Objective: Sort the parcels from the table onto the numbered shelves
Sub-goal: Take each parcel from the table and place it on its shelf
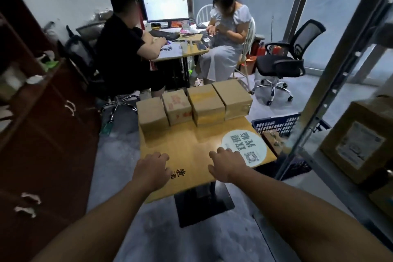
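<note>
Two hands reach out over the near half of the table (191,151), and neither grasps anything. The left hand (152,169) is palm down with its fingers loosely curled under, beside black characters printed on the wood. The right hand (228,164) is posed the same way, its knuckles just beside the edge of a round white sticker (244,149). Whether either hand actually rests on the wood cannot be told.

Four cardboard parcels stand in a row along the table's far edge, side by side and well apart from both hands: a plain left parcel (152,116), a red-printed parcel (177,106), a yellow-taped parcel (207,104) and the right-end parcel (232,97).

To the right rises a metal shelf rack (319,100) carrying a labelled box (357,142); a blue basket (276,123) sits on the floor between rack and table. A dark red cabinet (42,134) lines the left side. Beyond the table, two people sit at a desk (187,52) with a lit monitor (165,5), and a black office chair (285,64) stands near them.
</note>
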`<state>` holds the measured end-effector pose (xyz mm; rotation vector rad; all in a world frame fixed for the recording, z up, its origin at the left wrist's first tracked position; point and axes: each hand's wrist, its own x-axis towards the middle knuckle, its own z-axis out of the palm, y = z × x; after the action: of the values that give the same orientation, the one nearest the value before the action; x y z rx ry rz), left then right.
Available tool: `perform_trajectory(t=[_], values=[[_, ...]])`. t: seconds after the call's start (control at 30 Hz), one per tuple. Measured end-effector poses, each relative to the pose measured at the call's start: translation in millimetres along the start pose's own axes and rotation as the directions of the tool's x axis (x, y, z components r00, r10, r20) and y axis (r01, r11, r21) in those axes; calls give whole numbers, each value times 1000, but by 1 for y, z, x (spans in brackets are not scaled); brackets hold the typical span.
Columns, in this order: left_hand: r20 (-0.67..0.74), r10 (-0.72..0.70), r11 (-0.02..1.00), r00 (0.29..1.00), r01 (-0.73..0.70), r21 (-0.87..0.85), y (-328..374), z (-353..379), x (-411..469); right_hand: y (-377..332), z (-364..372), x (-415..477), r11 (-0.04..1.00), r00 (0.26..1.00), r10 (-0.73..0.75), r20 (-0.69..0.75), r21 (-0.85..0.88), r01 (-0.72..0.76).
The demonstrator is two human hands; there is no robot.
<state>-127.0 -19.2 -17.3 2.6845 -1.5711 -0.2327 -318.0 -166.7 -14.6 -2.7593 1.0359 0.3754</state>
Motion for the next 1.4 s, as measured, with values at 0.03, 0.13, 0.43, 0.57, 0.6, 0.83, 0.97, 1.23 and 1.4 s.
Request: perform_trajectory(t=[0.03, 0.13, 0.43, 0.57, 0.6, 0.83, 0.97, 1.23, 1.4], values=[[-12, -34, 999, 999, 34, -12, -3, -1, 9, -1, -5, 16, 1000, 1000, -25, -1, -3, 25], [-16, -109, 993, 994, 108, -38, -12, -1, 28, -10, -17, 58, 995, 995, -97, 7, 14, 97], [20, -281, 955, 960, 282, -91, -78, 3, 97, -59, -35, 166, 973, 972, -229, -42, 23, 230], [-1, -276, 954, 961, 274, -121, -109, 2, 153, -70, -41, 218, 973, 973, -215, -87, 65, 221], [4, -274, 952, 962, 272, -140, -115, 1, 167, -72, -44, 230, 973, 975, -205, -84, 89, 213], [19, -243, 952, 970, 243, -187, -151, 8, 252, -98, -44, 297, 957, 985, -171, -27, 232, 173], [10, -262, 927, 965, 254, -277, -163, 23, 267, -112, -36, 316, 921, 989, -147, 15, 366, 131], [64, -349, 794, 935, 331, -510, -165, 45, 265, -122, -26, 324, 831, 999, -37, -7, 555, 35], [52, -392, 747, 919, 351, -565, -156, 44, 254, -118, -24, 314, 714, 1000, -23, -3, 700, 19]])
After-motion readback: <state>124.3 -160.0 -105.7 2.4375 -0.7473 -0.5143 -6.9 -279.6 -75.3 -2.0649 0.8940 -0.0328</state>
